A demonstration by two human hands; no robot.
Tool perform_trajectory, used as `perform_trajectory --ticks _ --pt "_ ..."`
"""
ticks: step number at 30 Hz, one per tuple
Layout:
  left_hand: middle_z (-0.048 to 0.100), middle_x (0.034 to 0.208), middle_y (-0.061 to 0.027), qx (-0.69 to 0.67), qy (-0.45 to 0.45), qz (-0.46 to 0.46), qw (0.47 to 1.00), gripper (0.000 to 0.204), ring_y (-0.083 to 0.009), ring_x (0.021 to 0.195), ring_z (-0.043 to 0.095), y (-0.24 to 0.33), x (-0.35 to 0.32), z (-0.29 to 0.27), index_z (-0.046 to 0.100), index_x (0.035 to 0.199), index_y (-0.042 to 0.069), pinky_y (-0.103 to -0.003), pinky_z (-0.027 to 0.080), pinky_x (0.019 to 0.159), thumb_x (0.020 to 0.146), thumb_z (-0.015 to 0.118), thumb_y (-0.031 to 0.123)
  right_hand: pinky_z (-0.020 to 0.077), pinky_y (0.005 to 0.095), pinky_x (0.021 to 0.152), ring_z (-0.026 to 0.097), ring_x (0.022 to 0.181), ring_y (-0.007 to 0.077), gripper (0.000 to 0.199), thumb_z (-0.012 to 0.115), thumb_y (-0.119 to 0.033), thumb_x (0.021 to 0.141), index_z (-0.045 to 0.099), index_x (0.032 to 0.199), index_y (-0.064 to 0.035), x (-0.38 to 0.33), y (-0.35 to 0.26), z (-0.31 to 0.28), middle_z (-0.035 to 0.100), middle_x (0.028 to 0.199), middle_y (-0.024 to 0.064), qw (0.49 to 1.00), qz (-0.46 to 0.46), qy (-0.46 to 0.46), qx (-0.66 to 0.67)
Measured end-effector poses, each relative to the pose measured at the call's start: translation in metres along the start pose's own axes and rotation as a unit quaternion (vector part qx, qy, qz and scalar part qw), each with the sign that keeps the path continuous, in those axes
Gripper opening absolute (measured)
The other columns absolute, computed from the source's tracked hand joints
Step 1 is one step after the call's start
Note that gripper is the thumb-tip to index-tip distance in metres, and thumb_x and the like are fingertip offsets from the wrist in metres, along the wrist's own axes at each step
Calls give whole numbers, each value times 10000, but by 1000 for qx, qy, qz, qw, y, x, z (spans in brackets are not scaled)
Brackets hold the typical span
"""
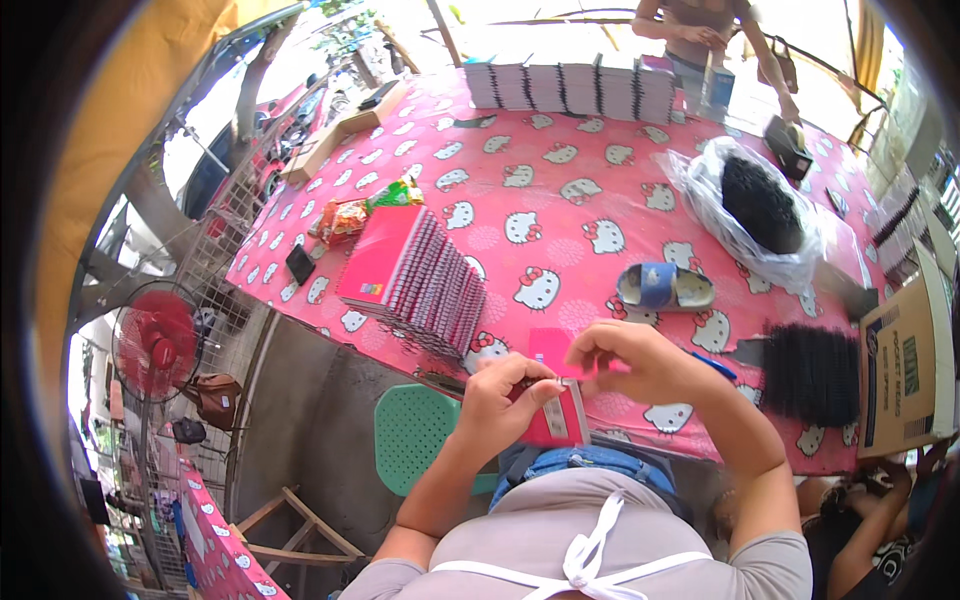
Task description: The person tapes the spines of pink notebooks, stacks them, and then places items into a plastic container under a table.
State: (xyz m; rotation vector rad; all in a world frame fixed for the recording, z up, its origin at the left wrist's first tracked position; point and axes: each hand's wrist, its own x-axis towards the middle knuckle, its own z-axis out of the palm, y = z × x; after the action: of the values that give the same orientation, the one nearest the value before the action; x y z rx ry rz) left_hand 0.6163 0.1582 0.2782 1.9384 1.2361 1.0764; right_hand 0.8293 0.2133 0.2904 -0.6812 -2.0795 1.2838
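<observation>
left hand (pixel 500 395): it was low in the middle of the frame, closed around the left side of a small pink notebook (pixel 562 415).
right hand (pixel 625 355): it was just to the right and a bit higher, fingers pinched narrow on the top edge of the same pink notebook.
pink notebook: it was held between both hands, above the near edge of the table (pixel 560 160). its long side ran up and down in the frame. both hands touched it.
stack of notebooks (pixel 415 275): it lay to the upper left of the hands, nearer the left hand.
blue slipper (pixel 665 287): it sat above the right hand.
black coils (pixel 812 375): they lay at the right.
another person (pixel 700 30): they stood at the top, at the far side.
</observation>
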Motion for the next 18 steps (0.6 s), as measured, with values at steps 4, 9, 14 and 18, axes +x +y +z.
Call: perform_trajectory --ticks 4,9,14,18 --pt "595 920 -17 -438 -59 -195 876 234 -101 823 563 1 -1 -31 558 1058 27 -244 446 763 923 565 217 489 318 700 614 827 237 325 733 -63 696 584 984 -40 42 -42 21 607 984 110 919 -322 69 -219" --pt "534 1195 -118 -285 335 5 898 422 -173 1035 551 -30 6 -116 479 1220 -9 -307 451 884 970 449 329 469 230 586 579 660 98 338 665 -72 812 515 1109 -12 146 -52 25 620 774 38 939 -195 197 203" --pt "590 1065 -150 -301 500 20 812 541 -216 982 572 -103 60 -138 552 1103 -32 -337 451 885 962 397 466 469 300 658 571 730 149 219 660 -187 817 654 949 -13 247 27 45 627 850 94 936 -167 300 -82" --pt "600 1004 -142 -169 550 -18 818 527 -202 923 573 -88 81 -108 565 926 -30 -329 455 846 967 388 465 464 316 703 585 778 197 186 598 -159 846 632 950 -9 262 52 60 616 865 113 930 -178 320 21"
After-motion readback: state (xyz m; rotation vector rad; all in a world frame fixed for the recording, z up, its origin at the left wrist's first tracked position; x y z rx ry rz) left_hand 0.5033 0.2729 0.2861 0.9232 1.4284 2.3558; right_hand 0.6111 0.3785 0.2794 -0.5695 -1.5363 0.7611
